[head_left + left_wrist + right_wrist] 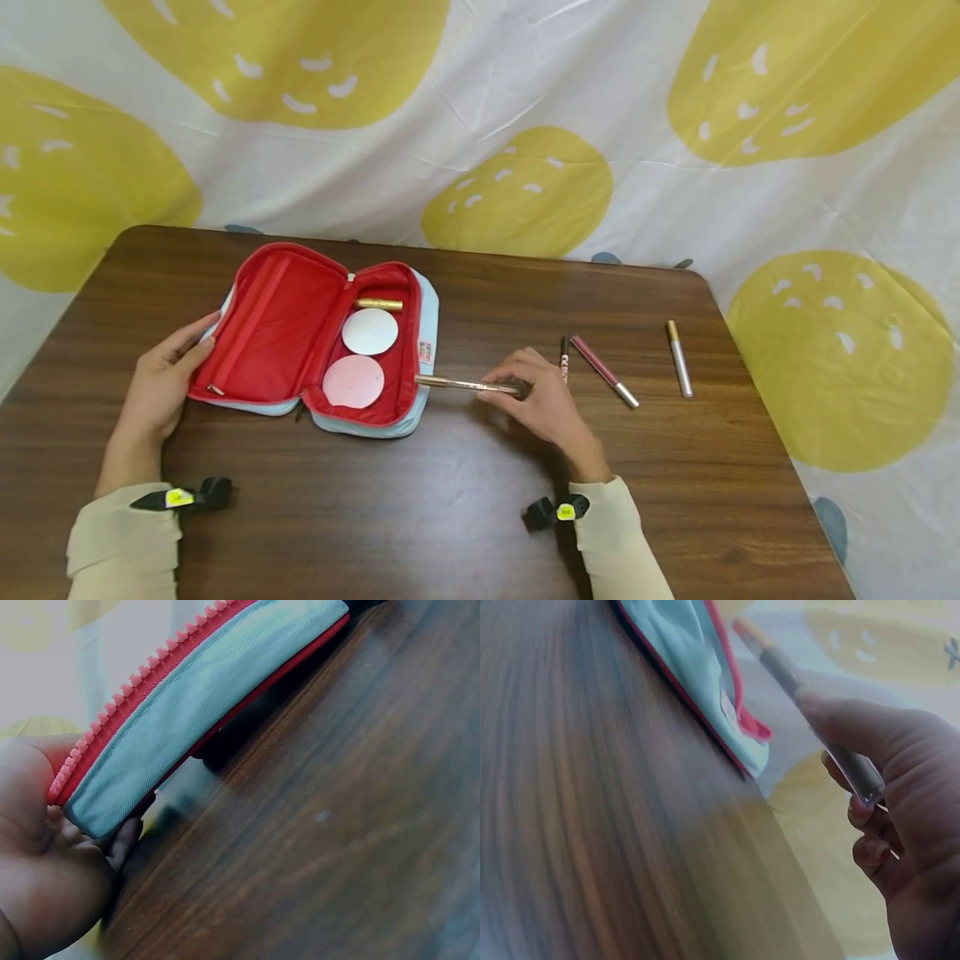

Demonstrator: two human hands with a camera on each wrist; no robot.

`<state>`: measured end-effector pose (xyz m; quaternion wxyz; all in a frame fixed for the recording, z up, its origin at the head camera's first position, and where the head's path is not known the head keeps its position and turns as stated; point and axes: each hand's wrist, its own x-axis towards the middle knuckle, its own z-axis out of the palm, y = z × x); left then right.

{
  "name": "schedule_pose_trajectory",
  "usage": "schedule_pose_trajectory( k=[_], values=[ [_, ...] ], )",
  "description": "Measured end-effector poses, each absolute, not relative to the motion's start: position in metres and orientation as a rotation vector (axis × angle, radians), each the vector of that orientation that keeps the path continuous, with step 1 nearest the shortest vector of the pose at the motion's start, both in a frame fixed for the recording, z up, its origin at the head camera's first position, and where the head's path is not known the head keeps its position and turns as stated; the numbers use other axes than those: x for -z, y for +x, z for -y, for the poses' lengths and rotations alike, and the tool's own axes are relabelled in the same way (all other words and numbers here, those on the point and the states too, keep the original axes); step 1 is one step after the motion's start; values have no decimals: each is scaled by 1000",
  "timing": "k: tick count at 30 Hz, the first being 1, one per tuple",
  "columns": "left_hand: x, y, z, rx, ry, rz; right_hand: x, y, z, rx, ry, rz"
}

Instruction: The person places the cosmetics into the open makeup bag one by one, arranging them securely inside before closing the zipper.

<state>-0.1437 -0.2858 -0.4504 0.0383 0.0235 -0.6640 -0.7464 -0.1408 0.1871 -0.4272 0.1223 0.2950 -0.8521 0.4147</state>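
A zip-up makeup bag [425,333], pale blue outside and red inside, lies unzipped and spread on the wooden table. My left hand [161,379] pinches the outer edge of its lid flap [266,333], thumb on the rim and fingers underneath; the left wrist view shows the red zipper teeth [124,697] beside the thumb. Inside the other half are a gold tube [378,304], a white round disc [371,332] and a pink round disc [354,382]. My right hand [536,396] pinches a slim cosmetic tube [784,675], gold-tipped with a darker body, pointing toward the bag's right side.
Right of my right hand lie a short black pencil [565,357], partly hidden, a pink lip gloss tube [602,371] with a silver end, and a silver tube [680,360] with a gold cap. A lemon-print cloth [517,192] hangs behind the table [480,517].
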Motion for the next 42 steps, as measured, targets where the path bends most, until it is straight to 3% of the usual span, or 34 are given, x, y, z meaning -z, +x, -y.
schedule_pose_trajectory(
  k=[21, 42],
  values=[
    [450, -143, 285, 2278, 101, 2053, 424, -139, -135, -990, 615, 2506],
    [449, -144, 286, 2252, 124, 2093, 428, -143, -117, -1117, 660, 2263]
  ],
)
